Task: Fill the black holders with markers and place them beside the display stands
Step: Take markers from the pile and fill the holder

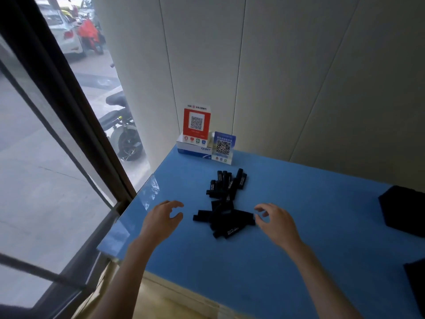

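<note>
My left hand [161, 219] hovers over the smooth blue surface [299, 226], its fingers [176, 204] loosely curled and grasping nothing; it sits just left of a loose pile of short black markers [226, 203], apart from the nearest one. My right hand [276, 223] hovers at the pile's right side, its fingers [262, 207] relaxed and half bent, holding nothing; whether the fingertips touch the end of the nearest marker I cannot tell. The pile runs from between my hands back toward the far corner; some markers lie crossed over each other, others side by side. At that corner a red-and-white QR-code display stand [196, 123] stands on a flat white-and-blue box [194, 149], and a smaller blue QR-code display stand [223, 147] stands just beside it, near the pale panelled wall [299, 77]. The surface's left edge runs along a dark-framed window [69, 111], close to my left wrist; its near edge crosses under both forearms. Bare blue room lies right of the pile, up to a black fabric-like holder [402, 210] at the right edge; another dark shape [416, 284] shows lower right.
</note>
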A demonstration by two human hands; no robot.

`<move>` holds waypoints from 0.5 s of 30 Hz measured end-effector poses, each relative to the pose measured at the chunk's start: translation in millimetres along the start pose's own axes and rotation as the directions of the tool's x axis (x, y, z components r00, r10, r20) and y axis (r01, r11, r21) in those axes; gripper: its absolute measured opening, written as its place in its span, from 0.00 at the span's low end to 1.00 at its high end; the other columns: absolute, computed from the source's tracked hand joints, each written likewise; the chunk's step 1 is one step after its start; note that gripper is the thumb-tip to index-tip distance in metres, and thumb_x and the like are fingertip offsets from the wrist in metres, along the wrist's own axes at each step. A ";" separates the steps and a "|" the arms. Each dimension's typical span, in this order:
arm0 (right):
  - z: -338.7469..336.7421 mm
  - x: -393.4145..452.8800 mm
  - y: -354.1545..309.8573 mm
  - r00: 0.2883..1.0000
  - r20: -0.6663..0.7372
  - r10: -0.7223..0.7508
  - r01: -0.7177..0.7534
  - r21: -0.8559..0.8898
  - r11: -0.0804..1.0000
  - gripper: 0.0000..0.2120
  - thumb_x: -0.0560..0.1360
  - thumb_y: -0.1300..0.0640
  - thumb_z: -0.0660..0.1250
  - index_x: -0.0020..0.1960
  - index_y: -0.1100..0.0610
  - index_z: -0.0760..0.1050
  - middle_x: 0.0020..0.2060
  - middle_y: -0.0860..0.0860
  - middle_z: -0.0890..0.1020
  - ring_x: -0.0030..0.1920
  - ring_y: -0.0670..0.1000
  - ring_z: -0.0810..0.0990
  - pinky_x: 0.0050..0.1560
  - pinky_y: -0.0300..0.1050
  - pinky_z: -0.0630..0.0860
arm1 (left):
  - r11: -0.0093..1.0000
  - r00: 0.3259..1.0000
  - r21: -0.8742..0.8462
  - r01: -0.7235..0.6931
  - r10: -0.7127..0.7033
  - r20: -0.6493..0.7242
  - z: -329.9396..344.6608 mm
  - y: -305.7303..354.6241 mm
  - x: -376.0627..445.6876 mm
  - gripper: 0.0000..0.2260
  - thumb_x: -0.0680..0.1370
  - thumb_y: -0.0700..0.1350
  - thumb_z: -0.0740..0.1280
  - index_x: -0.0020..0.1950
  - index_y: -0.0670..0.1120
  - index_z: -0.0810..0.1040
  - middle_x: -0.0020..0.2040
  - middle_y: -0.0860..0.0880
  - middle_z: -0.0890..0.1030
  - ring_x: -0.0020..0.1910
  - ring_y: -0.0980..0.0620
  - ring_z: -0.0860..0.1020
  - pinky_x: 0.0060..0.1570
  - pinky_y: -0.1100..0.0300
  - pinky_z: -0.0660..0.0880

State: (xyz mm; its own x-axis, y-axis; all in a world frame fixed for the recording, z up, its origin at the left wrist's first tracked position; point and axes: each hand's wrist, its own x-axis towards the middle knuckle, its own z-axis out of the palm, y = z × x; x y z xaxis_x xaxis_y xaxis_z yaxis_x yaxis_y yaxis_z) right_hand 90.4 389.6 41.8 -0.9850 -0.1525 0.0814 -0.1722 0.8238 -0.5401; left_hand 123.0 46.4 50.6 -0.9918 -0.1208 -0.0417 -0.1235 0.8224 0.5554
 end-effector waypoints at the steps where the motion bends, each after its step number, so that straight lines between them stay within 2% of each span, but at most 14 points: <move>1: 0.8 6.6 1.3 1.000 -0.002 0.014 -0.014 0.006 1.000 0.09 0.76 0.53 0.69 0.55 0.51 0.80 0.50 0.43 0.82 0.46 0.43 0.79 0.46 0.39 0.73 | 1.000 1.000 -0.020 -0.008 0.008 0.012 0.7 -0.6 10.2 0.11 0.78 0.50 0.68 0.60 0.60 0.79 0.54 0.57 0.78 0.52 0.55 0.78 0.51 0.56 0.76; 6: 7.0 25.4 6.3 0.997 -0.006 0.078 -0.078 0.020 0.997 0.09 0.76 0.53 0.69 0.56 0.50 0.80 0.51 0.42 0.82 0.46 0.42 0.79 0.49 0.42 0.77 | 0.997 0.984 -0.020 -0.079 0.082 0.161 20.1 -2.8 45.7 0.14 0.76 0.48 0.71 0.61 0.58 0.79 0.56 0.56 0.78 0.56 0.53 0.78 0.53 0.57 0.75; 10: 16.0 28.9 10.9 0.990 0.010 0.139 -0.139 0.016 0.990 0.09 0.77 0.53 0.68 0.56 0.50 0.79 0.51 0.42 0.82 0.47 0.43 0.79 0.49 0.43 0.77 | 0.983 0.927 0.050 -0.175 0.147 0.346 47.3 -2.4 64.2 0.21 0.73 0.47 0.72 0.66 0.54 0.76 0.62 0.53 0.76 0.63 0.51 0.74 0.60 0.55 0.73; 13: 22.0 24.1 12.6 0.980 -0.006 0.201 -0.201 0.018 0.979 0.08 0.76 0.53 0.68 0.55 0.50 0.80 0.50 0.42 0.82 0.46 0.43 0.80 0.48 0.42 0.76 | 0.961 0.880 0.106 -0.257 0.188 0.437 69.8 -2.3 75.3 0.26 0.71 0.49 0.72 0.69 0.53 0.74 0.64 0.51 0.75 0.66 0.48 0.71 0.62 0.54 0.71; 15: 24.8 20.6 12.8 0.972 -0.016 0.234 -0.234 0.025 0.972 0.08 0.75 0.54 0.69 0.54 0.50 0.80 0.50 0.43 0.82 0.45 0.44 0.80 0.49 0.44 0.78 | 0.928 0.865 0.161 -0.335 0.236 0.444 82.1 -0.4 80.5 0.27 0.72 0.52 0.72 0.70 0.53 0.72 0.64 0.52 0.73 0.64 0.48 0.71 0.62 0.55 0.70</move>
State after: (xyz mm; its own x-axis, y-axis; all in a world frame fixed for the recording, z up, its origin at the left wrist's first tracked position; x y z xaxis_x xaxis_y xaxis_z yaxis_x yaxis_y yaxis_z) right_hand 68.3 383.5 15.8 -0.9980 0.0537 -0.0341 0.0636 0.8227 -0.5649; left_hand 40.5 82.0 -21.2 -0.9012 0.3361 -0.2737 0.2128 0.8932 0.3962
